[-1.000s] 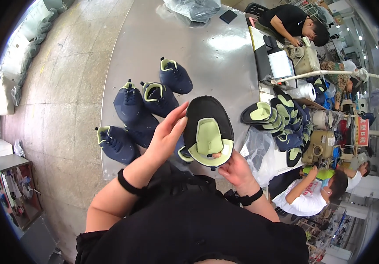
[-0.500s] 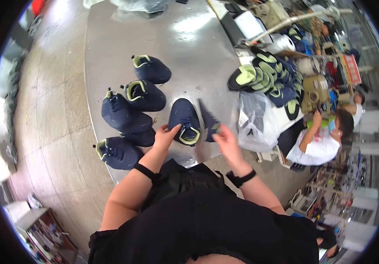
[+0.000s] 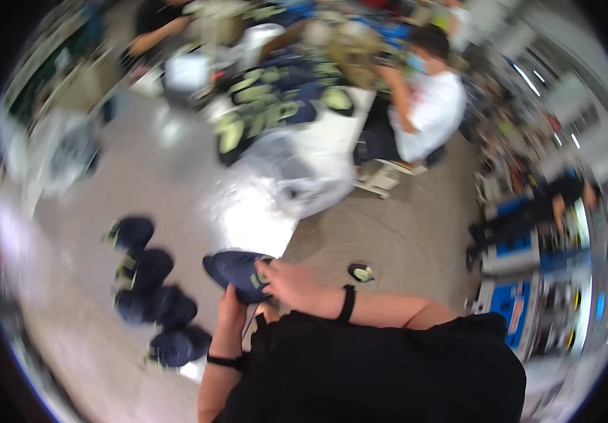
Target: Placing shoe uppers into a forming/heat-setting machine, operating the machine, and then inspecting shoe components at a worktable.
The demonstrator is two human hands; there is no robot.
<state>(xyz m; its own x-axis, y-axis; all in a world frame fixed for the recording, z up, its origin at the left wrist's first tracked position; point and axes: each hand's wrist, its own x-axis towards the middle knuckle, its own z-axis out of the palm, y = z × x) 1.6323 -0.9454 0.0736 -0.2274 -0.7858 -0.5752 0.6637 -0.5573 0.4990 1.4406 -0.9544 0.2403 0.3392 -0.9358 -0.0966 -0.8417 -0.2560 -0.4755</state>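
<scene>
Left hand (image 3: 229,316)'s pinching the navy sneaker upper (image 3: 233,273) by the tabletop (image 3: 145,166)'s near edge; right hand (image 3: 298,287)'s on it too, can't tell if gripping. A loose hold could drop it off that edge.

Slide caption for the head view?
Left hand and right hand on a navy shoe, more shoes to its left.

The tabletop (image 3: 152,173) looks like smooth metal, glaring glossily near the middle of the frame. Just above the glare, the clear plastic bag (image 3: 325,183) is crinkled and shiny; the navy shoe (image 3: 230,271) below looks like matt cloth.
</scene>
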